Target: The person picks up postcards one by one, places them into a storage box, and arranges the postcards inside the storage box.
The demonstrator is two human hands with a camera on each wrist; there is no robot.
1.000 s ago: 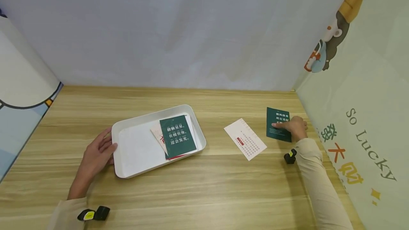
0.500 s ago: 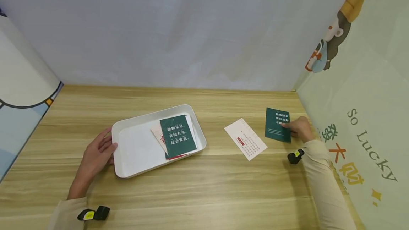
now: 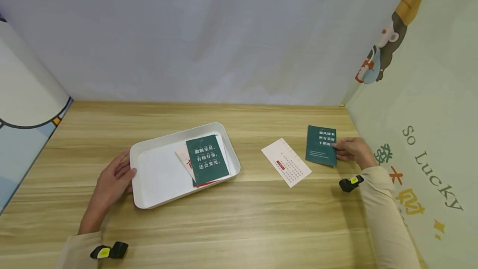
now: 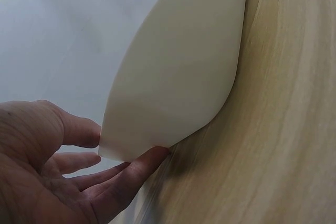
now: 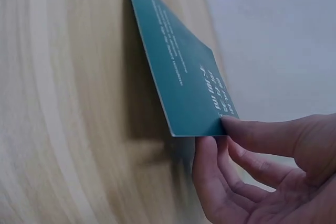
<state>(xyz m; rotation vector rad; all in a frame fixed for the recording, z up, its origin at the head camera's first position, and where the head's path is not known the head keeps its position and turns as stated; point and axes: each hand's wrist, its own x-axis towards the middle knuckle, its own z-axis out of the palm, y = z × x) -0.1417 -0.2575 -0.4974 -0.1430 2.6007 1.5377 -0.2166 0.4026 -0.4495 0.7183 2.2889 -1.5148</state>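
Observation:
My right hand [image 3: 354,151] pinches the right edge of a dark green card [image 3: 321,145] printed with white Chinese characters. In the right wrist view the thumb lies on the printed face of the green card [image 5: 178,72] and fingers are behind it; a shadow falls on the table beneath. My left hand [image 3: 113,179] grips the left end of a shallow white tray [image 3: 160,200], thumb at the rim and fingers against the outer wall [image 4: 173,66]. Another green card [image 3: 207,159] lies in the tray's right half, on top of several cards that are partly hidden.
A pale pink card [image 3: 286,162] with red and dark print lies askew on the wooden table [image 3: 239,227], between the tray and the held card. A grey-white cloth [image 3: 209,40] stands behind the table. A printed wall sheet [image 3: 429,157] borders the right side.
My right hand has slid from over the green card to its right edge and now pinches it there. The card has shifted slightly left. Left hand and tray stay put.

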